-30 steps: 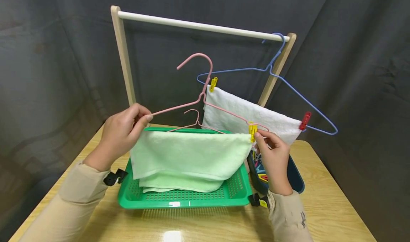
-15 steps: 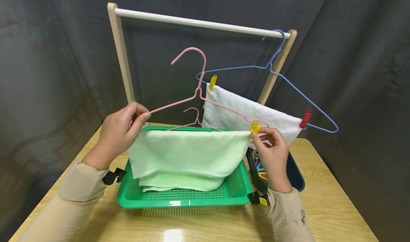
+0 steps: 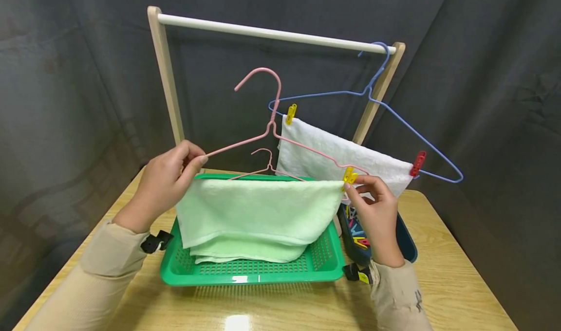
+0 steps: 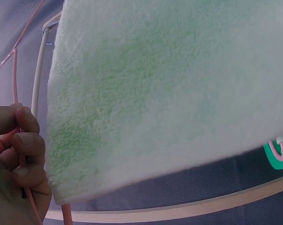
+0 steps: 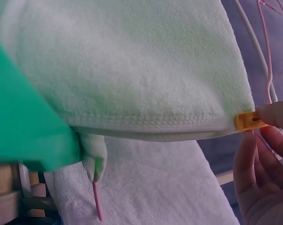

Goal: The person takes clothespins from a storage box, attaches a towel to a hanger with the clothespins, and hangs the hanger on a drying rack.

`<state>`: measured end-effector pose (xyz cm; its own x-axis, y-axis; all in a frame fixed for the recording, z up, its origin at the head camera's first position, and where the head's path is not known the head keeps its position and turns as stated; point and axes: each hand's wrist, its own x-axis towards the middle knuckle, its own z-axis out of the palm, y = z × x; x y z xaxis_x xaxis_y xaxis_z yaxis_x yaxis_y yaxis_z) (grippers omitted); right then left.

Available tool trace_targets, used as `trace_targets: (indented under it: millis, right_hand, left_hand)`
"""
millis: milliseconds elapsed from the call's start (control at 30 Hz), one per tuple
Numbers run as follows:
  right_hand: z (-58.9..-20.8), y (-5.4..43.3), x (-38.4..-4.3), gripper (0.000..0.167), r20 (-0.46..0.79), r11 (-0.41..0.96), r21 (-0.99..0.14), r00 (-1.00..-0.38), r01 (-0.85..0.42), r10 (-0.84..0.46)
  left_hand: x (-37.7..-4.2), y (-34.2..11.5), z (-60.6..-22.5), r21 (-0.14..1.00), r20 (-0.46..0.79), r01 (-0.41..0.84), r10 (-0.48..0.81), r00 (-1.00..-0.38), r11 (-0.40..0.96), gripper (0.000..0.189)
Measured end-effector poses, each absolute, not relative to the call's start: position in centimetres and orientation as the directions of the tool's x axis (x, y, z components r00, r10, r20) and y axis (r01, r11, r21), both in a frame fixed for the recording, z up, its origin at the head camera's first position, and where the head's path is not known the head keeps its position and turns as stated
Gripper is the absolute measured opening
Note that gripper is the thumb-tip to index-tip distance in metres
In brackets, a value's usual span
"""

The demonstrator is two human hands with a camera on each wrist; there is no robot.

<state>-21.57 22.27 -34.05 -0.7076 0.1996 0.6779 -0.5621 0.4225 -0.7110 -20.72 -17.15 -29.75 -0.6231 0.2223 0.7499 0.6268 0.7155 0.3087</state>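
My left hand (image 3: pixel 164 181) pinches the left end of a pink hanger (image 3: pixel 273 113), whose hook points up. A pale green towel (image 3: pixel 258 207) drapes over the hanger's lower bar, its bottom hanging down into the green basket (image 3: pixel 215 278). At the towel's upper right corner, my right hand (image 3: pixel 376 214) pinches a yellow clothespin (image 3: pixel 349 175). The right wrist view shows this clothespin (image 5: pixel 247 121) on the towel's edge between thumb and fingers. In the left wrist view, curled fingers (image 4: pixel 29 145) hold the pink wire beside the towel.
Behind stands a rack with a white bar (image 3: pixel 263 31). From it hangs a blue hanger (image 3: pixel 372 82) with a white towel (image 3: pixel 333 148), held by yellow and red clothespins (image 3: pixel 418 164). A dark bin (image 3: pixel 407 246) holds several clothespins. Another pink hanger (image 3: pixel 270 164) shows behind the green towel.
The pink hanger has shifted slightly left and up in the head view. The yellow clothespin in my right hand has turned from upright to tilted. My left hand keeps its hold.
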Motion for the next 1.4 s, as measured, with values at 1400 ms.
trace_targets:
  millis: [1400]
  right_hand:
    - [-32.1, 25.0, -20.6, 0.013, 0.763, 0.469, -0.631, -0.602, -0.618, 0.235]
  left_hand:
    - [-20.0, -17.7, -28.1, 0.45, 0.582, 0.618, 0.313, -0.751, 0.645, 0.004]
